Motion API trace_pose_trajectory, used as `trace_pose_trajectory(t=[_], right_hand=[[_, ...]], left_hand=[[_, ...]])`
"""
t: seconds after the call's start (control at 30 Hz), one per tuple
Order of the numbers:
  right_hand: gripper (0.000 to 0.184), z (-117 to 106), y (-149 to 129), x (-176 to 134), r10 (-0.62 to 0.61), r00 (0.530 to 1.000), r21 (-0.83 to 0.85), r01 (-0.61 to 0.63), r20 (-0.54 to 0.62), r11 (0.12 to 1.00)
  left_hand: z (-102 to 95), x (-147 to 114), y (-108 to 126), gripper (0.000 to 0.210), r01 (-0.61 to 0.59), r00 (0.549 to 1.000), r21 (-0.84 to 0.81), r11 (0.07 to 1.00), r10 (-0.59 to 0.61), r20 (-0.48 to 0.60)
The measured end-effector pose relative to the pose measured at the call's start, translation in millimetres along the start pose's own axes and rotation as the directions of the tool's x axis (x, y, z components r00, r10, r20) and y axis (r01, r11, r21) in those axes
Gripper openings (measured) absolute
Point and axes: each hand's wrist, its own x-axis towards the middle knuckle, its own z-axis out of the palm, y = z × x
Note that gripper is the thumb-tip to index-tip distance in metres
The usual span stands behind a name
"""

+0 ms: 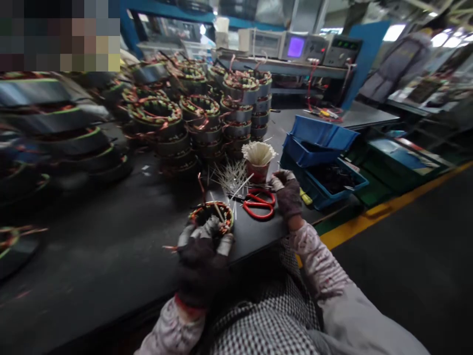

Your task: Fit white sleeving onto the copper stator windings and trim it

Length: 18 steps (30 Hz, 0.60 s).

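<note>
My left hand (201, 256), in a dark glove, is curled round the near side of a motor stator (211, 217) with copper windings, gripping it against the dark workbench (111, 246). A white cable tie (219, 211) lies across the stator's top. Just right of it lie red-handled scissors (260, 204). My right hand (286, 193), gloved too, reaches past them with fingers bent near the red cup (258, 170) of white ties; whether it grips anything I cannot tell. Loose ties (231, 176) are scattered left of the cup. Blue bins (318, 143) sit to the right, stacked stators (207, 118) behind, and test instruments (295, 47) stand farthest back
</note>
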Motion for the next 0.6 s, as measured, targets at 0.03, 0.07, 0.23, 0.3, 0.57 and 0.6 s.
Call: trace_pose_trajectory(t=[0.03,0.07,0.23,0.3,0.57,0.6], right_hand=[[0.044,-1,5,9,-0.005,1.0,-0.007,0.005,-0.012,1.0],[0.044,-1,9,18,-0.011,1.0,-0.016,0.011,-0.026,1.0],[0.035,9,15,52,-0.05,0.996,-0.066,0.045,-0.078,0.997],[0.029,17,17,63,-0.062,0.995,-0.083,0.055,-0.081,0.995],[0.02,26,21,67,-0.111,0.991,-0.106,0.104,-0.072,0.989],[0.02,26,21,67,-0.119,0.99,-0.107,0.111,-0.069,0.988]], left_hand=[[-3.9,1,2,0.044,0.003,1.0,0.04,0.999,-0.002,-0.014],[-9.8,3,0,0.047,-0.03,1.0,0.073,0.997,0.03,0.001],[-39.2,34,-44,0.027,-0.43,0.869,0.002,0.903,0.413,0.271],[-42.9,49,-60,0.023,-0.473,0.808,-0.098,0.875,0.476,0.347],[-29.2,45,-52,0.02,-0.325,0.866,-0.067,0.943,0.326,0.38],[-27.8,41,-47,0.019,-0.302,0.877,-0.067,0.951,0.305,0.372]])
